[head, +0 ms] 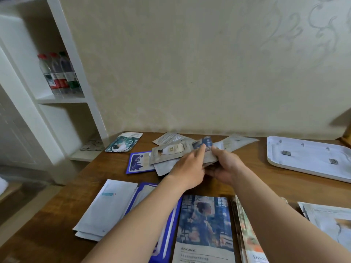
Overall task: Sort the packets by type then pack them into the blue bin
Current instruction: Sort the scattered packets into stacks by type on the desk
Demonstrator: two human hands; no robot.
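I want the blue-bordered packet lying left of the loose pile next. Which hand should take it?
Probably left. The left hand is nearer the blue-bordered packet. The right hand grips a dark-blue packet on the pile's far side.

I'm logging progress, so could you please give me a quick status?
Left hand touching blue-printed packet, right hand gripping it. Loose pile beneath unsorted; sorted stacks at near edge. Blue bin not in view.
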